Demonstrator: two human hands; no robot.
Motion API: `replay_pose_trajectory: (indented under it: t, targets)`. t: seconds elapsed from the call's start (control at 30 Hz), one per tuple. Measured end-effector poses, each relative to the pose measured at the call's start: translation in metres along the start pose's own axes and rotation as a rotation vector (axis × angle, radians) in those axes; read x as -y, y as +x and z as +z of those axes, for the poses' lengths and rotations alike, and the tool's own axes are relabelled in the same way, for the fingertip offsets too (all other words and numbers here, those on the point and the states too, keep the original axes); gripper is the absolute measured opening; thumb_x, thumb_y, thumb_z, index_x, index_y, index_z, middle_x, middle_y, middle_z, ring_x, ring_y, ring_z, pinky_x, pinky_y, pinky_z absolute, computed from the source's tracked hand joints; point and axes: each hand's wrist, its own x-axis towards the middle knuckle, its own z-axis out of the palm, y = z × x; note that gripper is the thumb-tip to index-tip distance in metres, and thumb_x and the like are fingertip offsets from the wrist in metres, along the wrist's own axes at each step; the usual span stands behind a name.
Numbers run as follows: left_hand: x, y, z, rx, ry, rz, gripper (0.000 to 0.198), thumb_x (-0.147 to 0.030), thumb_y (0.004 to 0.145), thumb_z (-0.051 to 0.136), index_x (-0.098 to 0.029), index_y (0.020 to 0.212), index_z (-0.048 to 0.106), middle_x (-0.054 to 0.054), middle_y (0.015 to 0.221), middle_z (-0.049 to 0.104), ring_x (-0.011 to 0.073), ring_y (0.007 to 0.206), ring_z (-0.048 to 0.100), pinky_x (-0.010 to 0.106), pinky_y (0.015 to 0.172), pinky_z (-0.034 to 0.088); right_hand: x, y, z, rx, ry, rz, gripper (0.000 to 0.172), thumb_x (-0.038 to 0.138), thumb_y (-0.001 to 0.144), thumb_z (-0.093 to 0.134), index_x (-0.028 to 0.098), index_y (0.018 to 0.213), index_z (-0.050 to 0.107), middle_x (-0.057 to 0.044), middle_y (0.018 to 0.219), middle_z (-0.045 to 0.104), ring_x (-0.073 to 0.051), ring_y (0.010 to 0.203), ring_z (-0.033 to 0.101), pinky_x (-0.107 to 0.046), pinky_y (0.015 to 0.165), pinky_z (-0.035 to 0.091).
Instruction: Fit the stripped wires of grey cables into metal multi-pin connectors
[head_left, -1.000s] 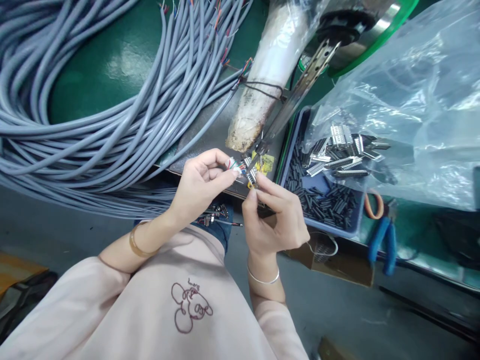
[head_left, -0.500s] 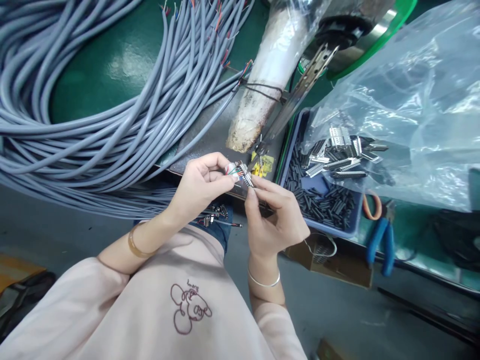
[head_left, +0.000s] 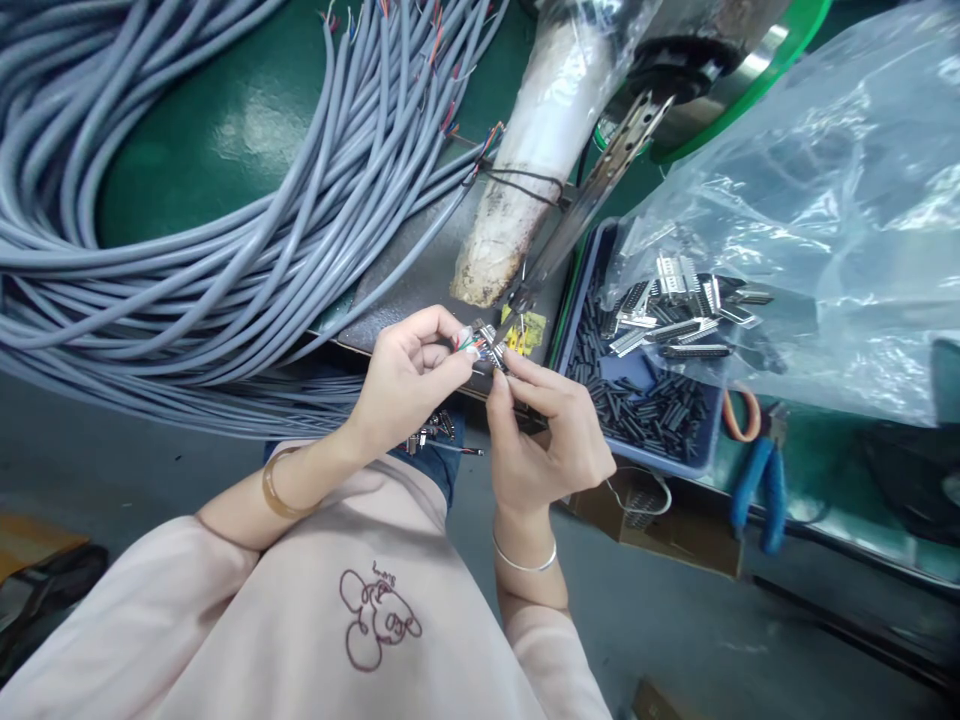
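My left hand (head_left: 412, 370) is closed in a pinch on thin coloured wires (head_left: 468, 343), red and green among them. Between thumb and fingers, my right hand (head_left: 547, 425) grips a small metal connector (head_left: 491, 345) with a row of pins. The wire ends meet the connector's pin side; fingertips hide part of both. Just above the connector, the tip of a fixed soldering iron (head_left: 555, 240) points down at it, though I cannot tell exactly where it touches. Behind the right fingertips lies a yellow piece (head_left: 531, 332) on the dark plate (head_left: 397, 270).
Bundles of grey cable (head_left: 247, 250) cover the left. A plastic-wrapped tube (head_left: 510, 200) stands beside the iron. To the right are a blue tray (head_left: 709, 455) of black sleeves, loose connectors (head_left: 675, 310), a clear plastic bag (head_left: 840, 220) and blue-handled pliers (head_left: 761, 480). Finished-looking cable ends (head_left: 435, 430) hang below the edge.
Both hands stay at the iron's tip. The connector and wires have shifted very slightly, and the right hand sits a touch further left.
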Motion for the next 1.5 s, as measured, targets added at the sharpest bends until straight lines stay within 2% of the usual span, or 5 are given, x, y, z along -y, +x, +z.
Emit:
replay_pose_trajectory:
  t: [0.33, 0.63, 1.23, 1.5]
  targets:
    - [-0.008, 0.003, 0.0, 0.033, -0.015, 0.005, 0.014, -0.014, 0.069, 0.07, -0.016, 0.068, 0.056, -0.008, 0.054, 0.047, 0.0008, 0.042, 0.033, 0.016, 0.039, 0.024, 0.003, 0.001, -0.002, -0.03, -0.027, -0.02, 0.016, 0.009, 0.084, 0.078, 0.021, 0.09, 0.069, -0.001, 0.096, 0.082, -0.014, 0.085, 0.079, -0.026, 0.078, 0.064]
    - [-0.007, 0.009, -0.006, 0.118, -0.074, -0.174, 0.019, -0.016, 0.064, 0.074, -0.017, 0.066, 0.055, -0.01, 0.047, 0.043, 0.0008, 0.037, 0.029, 0.017, 0.037, 0.02, -0.002, 0.004, -0.004, 0.003, 0.059, 0.09, 0.015, 0.009, 0.083, 0.076, 0.022, 0.086, 0.068, 0.002, 0.089, 0.081, -0.015, 0.082, 0.079, -0.027, 0.077, 0.064]
    - [-0.011, 0.008, -0.004, 0.121, -0.077, -0.139, 0.02, -0.018, 0.067, 0.075, -0.017, 0.069, 0.055, -0.009, 0.051, 0.044, 0.0011, 0.038, 0.03, 0.018, 0.038, 0.021, 0.002, 0.001, -0.004, -0.074, -0.093, -0.059, 0.015, 0.011, 0.084, 0.078, 0.022, 0.089, 0.069, 0.001, 0.092, 0.082, -0.014, 0.08, 0.079, -0.024, 0.075, 0.065]
    - [-0.011, 0.007, -0.002, 0.073, -0.041, -0.09, 0.016, -0.012, 0.065, 0.071, -0.018, 0.067, 0.055, -0.008, 0.051, 0.046, 0.0011, 0.038, 0.031, 0.018, 0.037, 0.02, 0.002, -0.005, 0.002, -0.131, -0.086, -0.061, 0.017, 0.009, 0.084, 0.078, 0.02, 0.093, 0.07, -0.001, 0.093, 0.081, -0.014, 0.082, 0.078, -0.024, 0.077, 0.065]
